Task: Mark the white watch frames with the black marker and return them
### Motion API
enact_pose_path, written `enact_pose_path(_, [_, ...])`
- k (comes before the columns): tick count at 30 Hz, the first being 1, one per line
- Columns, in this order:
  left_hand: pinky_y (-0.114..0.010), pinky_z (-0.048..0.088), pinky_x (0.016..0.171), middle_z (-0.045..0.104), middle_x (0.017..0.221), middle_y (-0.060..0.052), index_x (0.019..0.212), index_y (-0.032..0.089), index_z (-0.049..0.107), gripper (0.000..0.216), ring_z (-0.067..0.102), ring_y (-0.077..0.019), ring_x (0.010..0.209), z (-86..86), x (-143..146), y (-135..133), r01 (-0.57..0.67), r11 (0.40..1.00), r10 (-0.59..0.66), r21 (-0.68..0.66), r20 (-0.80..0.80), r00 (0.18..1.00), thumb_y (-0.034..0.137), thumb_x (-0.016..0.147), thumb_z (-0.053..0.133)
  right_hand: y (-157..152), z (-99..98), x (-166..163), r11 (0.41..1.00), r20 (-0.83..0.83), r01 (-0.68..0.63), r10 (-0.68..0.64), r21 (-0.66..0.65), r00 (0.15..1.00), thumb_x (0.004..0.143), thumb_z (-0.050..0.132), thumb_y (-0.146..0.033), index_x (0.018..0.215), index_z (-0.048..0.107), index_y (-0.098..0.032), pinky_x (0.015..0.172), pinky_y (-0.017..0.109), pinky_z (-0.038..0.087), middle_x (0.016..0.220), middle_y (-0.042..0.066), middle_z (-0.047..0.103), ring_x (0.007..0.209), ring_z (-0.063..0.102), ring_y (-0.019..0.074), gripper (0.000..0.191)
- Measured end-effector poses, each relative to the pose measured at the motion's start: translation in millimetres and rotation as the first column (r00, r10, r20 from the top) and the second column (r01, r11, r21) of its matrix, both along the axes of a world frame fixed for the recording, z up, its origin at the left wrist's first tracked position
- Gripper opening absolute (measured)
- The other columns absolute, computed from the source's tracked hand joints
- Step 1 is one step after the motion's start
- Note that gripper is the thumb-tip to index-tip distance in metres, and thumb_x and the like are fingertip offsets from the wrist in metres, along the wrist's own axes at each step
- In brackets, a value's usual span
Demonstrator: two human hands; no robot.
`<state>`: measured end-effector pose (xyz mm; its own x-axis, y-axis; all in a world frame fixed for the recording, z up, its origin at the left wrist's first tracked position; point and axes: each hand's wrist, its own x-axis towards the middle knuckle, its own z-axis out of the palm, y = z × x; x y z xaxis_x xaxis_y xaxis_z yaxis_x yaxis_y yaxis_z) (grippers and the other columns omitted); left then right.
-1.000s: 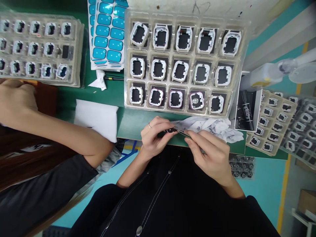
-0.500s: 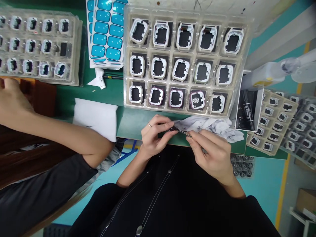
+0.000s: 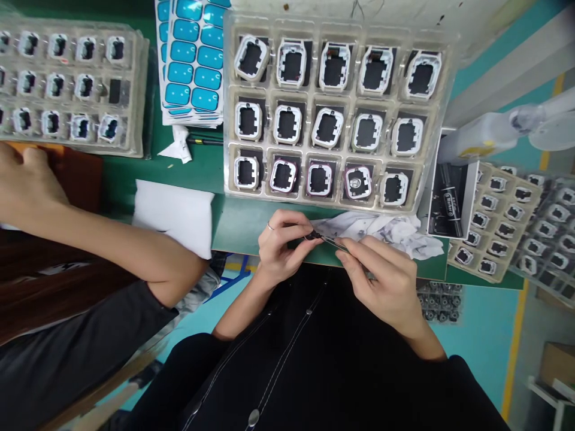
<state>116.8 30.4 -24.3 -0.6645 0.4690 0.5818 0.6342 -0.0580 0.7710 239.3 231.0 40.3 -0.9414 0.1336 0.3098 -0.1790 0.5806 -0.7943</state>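
Note:
My left hand (image 3: 281,248) pinches a small dark part (image 3: 311,236) between thumb and fingers at the near edge of the green bench (image 3: 242,221). My right hand (image 3: 386,281) grips metal tweezers (image 3: 335,242) whose tips meet that part. Just behind my hands lies a crumpled white cloth (image 3: 381,230). Beyond it stands a clear tray (image 3: 335,197) holding rows of white watch frames with dark centres, a few of them pink-rimmed.
A co-worker's arm (image 3: 112,245) reaches in from the left over a brown board. A second tray of small parts (image 3: 67,78) sits at far left, blue sticker sheets (image 3: 193,60) beside it, a white pad (image 3: 175,215), and more parts trays (image 3: 498,221) at right.
My hands have stayed almost in place, with the tweezers shifting slightly at the part. The co-worker's hand at far left has moved a little.

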Motion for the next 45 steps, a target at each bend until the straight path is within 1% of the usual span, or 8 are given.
enact_pose_path(7, [-0.037, 0.07, 0.081, 0.07, 0.122, -0.008, 0.142, 0.019, 0.069, 0.057, 0.074, -0.0188, 0.1, -1.3, 0, 2, -0.027, 1.0, 0.028, 0.014, -0.033, 0.999, 0.0, 0.093, 0.091, -1, 0.1, 2, 1.0, 0.004, 0.0, 0.0, -0.003, 1.0, 0.108, 0.079, -0.003, 0.128, 0.074, -0.01, 0.076, 0.028, 0.051, 0.097, 0.003, 0.069, 0.083, 0.061, 0.0097, 0.022])
enact_pose_path(14, [-0.036, 0.069, 0.083, 0.07, 0.122, -0.007, 0.142, 0.02, 0.069, 0.058, 0.073, -0.0181, 0.101, -1.0, 0, 5, -0.043, 0.999, 0.044, 0.01, -0.039, 0.998, 0.001, 0.092, 0.093, -2, -0.9, 1, 0.999, -0.01, 0.016, -0.016, 0.03, 1.0, 0.107, 0.079, -0.002, 0.123, 0.074, -0.008, 0.076, 0.03, 0.052, 0.097, 0.005, 0.07, 0.083, 0.063, 0.0113, 0.018])
enact_pose_path(20, [-0.036, 0.069, 0.082, 0.069, 0.121, -0.008, 0.138, 0.019, 0.07, 0.051, 0.073, -0.0184, 0.099, 0.9, -1, 5, -0.027, 1.0, 0.026, -0.014, -0.057, 0.998, 0.002, 0.095, 0.09, -1, -2.0, 0, 0.999, -0.037, 0.019, -0.018, 0.034, 0.999, 0.104, 0.079, 0.002, 0.116, 0.076, -0.005, 0.07, 0.03, 0.046, 0.086, 0.002, 0.058, 0.078, 0.052, 0.01, 0.014])
enact_pose_path(23, [-0.038, 0.069, 0.083, 0.069, 0.12, -0.008, 0.136, 0.018, 0.068, 0.052, 0.072, -0.0193, 0.1, 0.9, -1, 5, -0.032, 0.999, 0.031, -0.006, -0.041, 0.999, 0.001, 0.093, 0.092, 0, -2.6, 0, 0.999, -0.053, 0.022, -0.02, 0.045, 0.998, 0.105, 0.08, 0.001, 0.123, 0.077, -0.004, 0.073, 0.03, 0.049, 0.091, 0.003, 0.064, 0.081, 0.056, 0.0107, 0.019])
enact_pose_path(29, [-0.033, 0.063, 0.081, 0.069, 0.115, -0.006, 0.131, 0.02, 0.067, 0.045, 0.069, -0.0176, 0.1, 3.0, -3, 6, -0.045, 0.998, 0.043, -0.04, -0.06, 0.997, 0.005, 0.096, 0.09, -2, -1.6, 1, 0.999, -0.028, 0.018, -0.017, 0.044, 0.999, 0.106, 0.081, -0.003, 0.132, 0.075, -0.009, 0.076, 0.03, 0.053, 0.099, 0.005, 0.073, 0.083, 0.064, 0.0111, 0.027])
enact_pose_path(37, [-0.034, 0.063, 0.082, 0.068, 0.115, -0.005, 0.131, 0.021, 0.065, 0.047, 0.067, -0.0177, 0.1, 2.0, -1, 7, -0.073, 0.996, 0.07, -0.045, -0.059, 0.996, 0.002, 0.095, 0.089, -7, -2.2, 3, 0.999, -0.021, 0.035, -0.034, 0.02, 0.999, 0.107, 0.08, -0.003, 0.13, 0.076, -0.009, 0.075, 0.03, 0.051, 0.095, 0.003, 0.067, 0.082, 0.06, 0.0106, 0.024])
enact_pose_path(42, [-0.034, 0.065, 0.08, 0.068, 0.116, -0.005, 0.131, 0.019, 0.065, 0.051, 0.069, -0.0171, 0.098, -0.2, 1, 11, -0.113, 0.994, 0.112, -0.009, -0.077, 0.991, -0.002, 0.091, 0.09, -12, -1.8, 3, 0.998, -0.028, 0.061, -0.061, -0.005, 0.998, 0.107, 0.079, -0.002, 0.13, 0.077, -0.007, 0.074, 0.029, 0.052, 0.095, 0.003, 0.067, 0.08, 0.06, 0.0098, 0.023])
enact_pose_path(45, [-0.034, 0.065, 0.079, 0.068, 0.116, -0.005, 0.126, 0.017, 0.065, 0.049, 0.07, -0.0164, 0.096, -1.3, 2, 15, -0.145, 0.989, 0.145, 0.017, -0.08, 0.986, -0.005, 0.089, 0.088, -14, -0.9, 4, 0.998, -0.009, 0.061, -0.061, -0.02, 0.998, 0.108, 0.078, -0.002, 0.13, 0.077, -0.006, 0.073, 0.029, 0.053, 0.094, 0.004, 0.068, 0.08, 0.06, 0.0103, 0.023])
